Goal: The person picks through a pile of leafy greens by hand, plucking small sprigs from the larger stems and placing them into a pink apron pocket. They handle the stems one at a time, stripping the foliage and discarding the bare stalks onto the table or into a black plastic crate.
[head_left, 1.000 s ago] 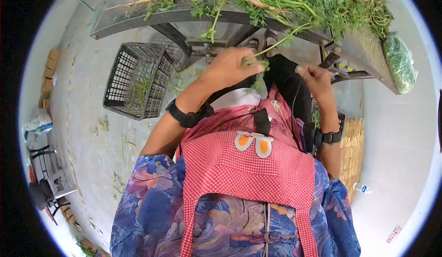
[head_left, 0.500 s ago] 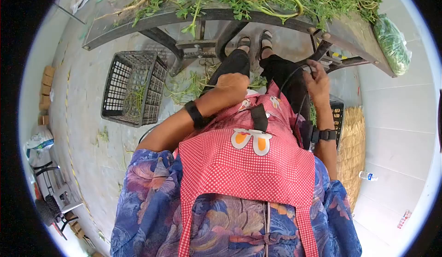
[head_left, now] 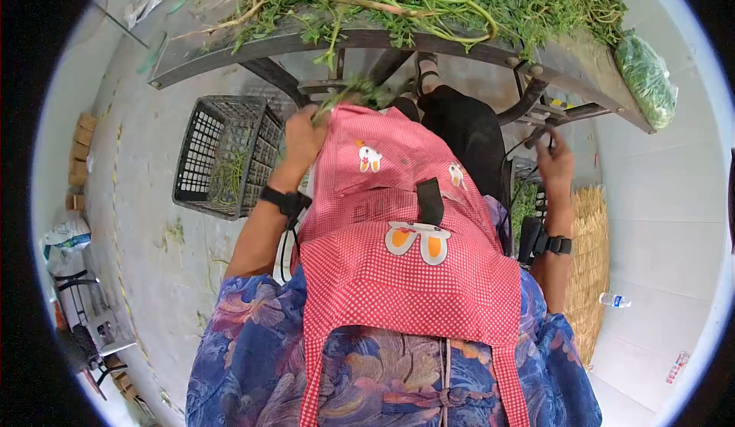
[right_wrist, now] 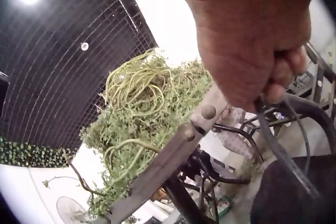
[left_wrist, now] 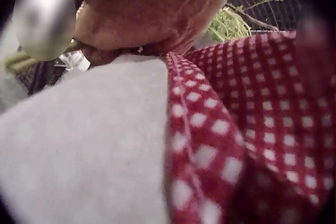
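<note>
My left hand (head_left: 305, 138) is raised at the left edge of the red checked apron (head_left: 367, 220) and grips leafy green stems (head_left: 356, 94), which blur over the apron's top. In the left wrist view the apron's hem (left_wrist: 184, 113) runs right up to the hand (left_wrist: 157, 11), its white reverse side showing; stem ends (left_wrist: 23, 62) poke out past the fingers. On the other side, my right hand (head_left: 557, 161) holds a thin black cable (head_left: 514, 148) beside the knee. The right wrist view shows the cable (right_wrist: 283, 153) dropping from the curled fingers.
A bench (head_left: 291, 44) ahead bears a heap of leafy greens (head_left: 521, 6). At its right end leans a plastic bag of greens (head_left: 647, 83). A black crate (head_left: 256, 151) with some stems stands on the floor to the left. A straw bundle (head_left: 589, 251) is at right.
My left hand dropped to the lap, then moved left and up with the stems, the apron now lifted and spread over the legs. My right hand shifted right and lower with the cable.
</note>
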Available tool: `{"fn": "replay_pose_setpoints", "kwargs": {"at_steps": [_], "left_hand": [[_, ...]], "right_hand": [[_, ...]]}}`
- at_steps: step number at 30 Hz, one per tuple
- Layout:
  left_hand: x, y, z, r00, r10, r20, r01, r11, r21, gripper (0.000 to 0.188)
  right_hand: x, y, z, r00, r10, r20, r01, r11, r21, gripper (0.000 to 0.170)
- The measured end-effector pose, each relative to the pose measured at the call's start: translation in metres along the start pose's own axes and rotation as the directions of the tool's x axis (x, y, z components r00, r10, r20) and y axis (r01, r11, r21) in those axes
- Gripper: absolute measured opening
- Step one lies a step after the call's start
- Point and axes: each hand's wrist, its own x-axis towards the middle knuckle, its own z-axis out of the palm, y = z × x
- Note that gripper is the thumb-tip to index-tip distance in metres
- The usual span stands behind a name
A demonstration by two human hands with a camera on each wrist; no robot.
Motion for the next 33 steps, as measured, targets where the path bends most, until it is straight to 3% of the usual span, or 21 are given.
{"fn": "replay_pose_setpoints", "kwargs": {"at_steps": [1, 3, 6, 11, 14, 15, 16, 17, 18, 19, 20, 22, 23, 24, 26, 27, 28, 30, 31, 32, 33], "left_hand": [[-0.008, -0.004, -0.001, 0.999, 0.038, 0.017, -0.038, 0.999, 0.028, 0.019], [-0.016, -0.009, 0.0, 0.999, -0.035, 0.038, 0.035, 0.999, 0.0, 0.019], [-0.017, -0.009, -0.002, 0.99, -0.131, 0.055, 0.134, 0.99, -0.05, 0.019], [-0.009, -0.016, 0.005, 0.99, -0.095, -0.108, 0.087, 0.993, -0.074, 0.019], [-0.002, -0.01, 0.016, 0.987, -0.07, -0.145, 0.056, 0.994, -0.096, 0.024], [0.002, -0.012, 0.024, 0.992, -0.059, -0.114, 0.047, 0.993, -0.111, 0.023], [0.007, -0.013, 0.029, 0.995, -0.046, -0.091, 0.035, 0.992, -0.125, 0.022], [0.013, -0.006, 0.03, 0.993, -0.055, -0.103, 0.041, 0.991, -0.131, 0.022], [0.017, 0.005, 0.032, 0.986, -0.157, 0.047, 0.162, 0.98, -0.119, 0.024], [0.02, 0.013, 0.033, 0.946, -0.254, 0.2, 0.276, 0.957, -0.094, 0.026], [0.022, 0.013, 0.04, 0.945, -0.26, 0.198, 0.284, 0.953, -0.106, 0.026], [0.022, 0.001, 0.066, 0.866, -0.302, 0.399, 0.296, 0.952, 0.079, 0.032], [0.01, -0.035, 0.095, 0.899, -0.133, 0.417, 0.245, 0.943, -0.226, 0.042], [0.005, -0.052, 0.113, 0.9, -0.138, 0.413, 0.254, 0.937, -0.242, 0.042], [0.001, -0.068, 0.127, 0.743, -0.04, 0.668, 0.169, 0.977, -0.13, 0.048], [0.002, -0.05, 0.111, 0.815, -0.059, 0.576, 0.139, 0.986, -0.096, 0.046], [0.007, -0.032, 0.093, 0.818, -0.06, 0.573, 0.141, 0.985, -0.098, 0.046], [0.019, -0.01, 0.072, 0.826, -0.199, 0.528, 0.317, 0.938, -0.143, 0.038], [0.018, -0.013, 0.076, 0.903, -0.127, 0.411, 0.212, 0.963, -0.169, 0.027], [0.013, -0.014, 0.081, 0.894, -0.128, 0.429, 0.219, 0.961, -0.169, 0.027], [0.017, -0.001, 0.068, 0.946, -0.104, 0.308, 0.181, 0.955, -0.236, 0.023]], "right_hand": [[-0.003, -0.005, -0.001, 1.0, -0.005, 0.0, 0.005, 1.0, -0.001, 0.045], [-0.011, -0.018, -0.006, 0.973, 0.147, 0.18, -0.052, 0.892, -0.448, 0.052], [0.007, -0.037, -0.034, 0.923, 0.212, 0.322, -0.043, 0.887, -0.46, 0.056], [0.042, -0.054, -0.068, 0.98, 0.153, 0.128, -0.069, 0.861, -0.503, 0.04], [0.053, -0.081, -0.011, 0.958, -0.179, 0.222, 0.227, 0.951, -0.212, 0.024], [0.044, -0.103, 0.02, 0.905, -0.33, 0.269, 0.373, 0.919, -0.127, 0.021], [0.031, -0.142, 0.038, 0.859, -0.274, 0.433, 0.378, 0.909, -0.174, 0.018], [0.027, -0.144, 0.066, 0.761, -0.388, 0.52, 0.539, 0.824, -0.173, 0.02], [0.023, -0.149, 0.09, 0.728, -0.309, 0.612, 0.524, 0.826, -0.207, 0.024], [0.016, -0.151, 0.11, 0.769, -0.127, 0.627, 0.455, 0.797, -0.396, 0.026], [0.01, -0.151, 0.121, 0.743, -0.074, 0.666, 0.473, 0.761, -0.444, 0.024], [0.005, -0.147, 0.13, 0.689, -0.058, 0.722, 0.512, 0.744, -0.43, 0.023], [0.006, -0.143, 0.134, 0.687, -0.054, 0.724, 0.521, 0.732, -0.44, 0.023], [0.009, -0.138, 0.139, 0.691, -0.037, 0.722, 0.494, 0.754, -0.434, 0.024], [0.013, -0.144, 0.133, 0.694, -0.021, 0.72, 0.472, 0.768, -0.433, 0.024], [0.017, -0.154, 0.127, 0.725, -0.015, 0.689, 0.428, 0.793, -0.433, 0.025], [0.02, -0.159, 0.123, 0.753, -0.004, 0.658, 0.379, 0.819, -0.43, 0.025], [0.034, -0.156, 0.111, 0.904, -0.091, 0.418, 0.272, 0.876, -0.398, 0.025], [0.038, -0.161, 0.098, 0.939, -0.127, 0.319, 0.26, 0.871, -0.417, 0.025], [0.039, -0.161, 0.085, 0.963, -0.16, 0.215, 0.237, 0.886, -0.399, 0.024], [0.04, -0.162, 0.072, 0.976, -0.19, 0.103, 0.215, 0.901, -0.377, 0.023]]}}
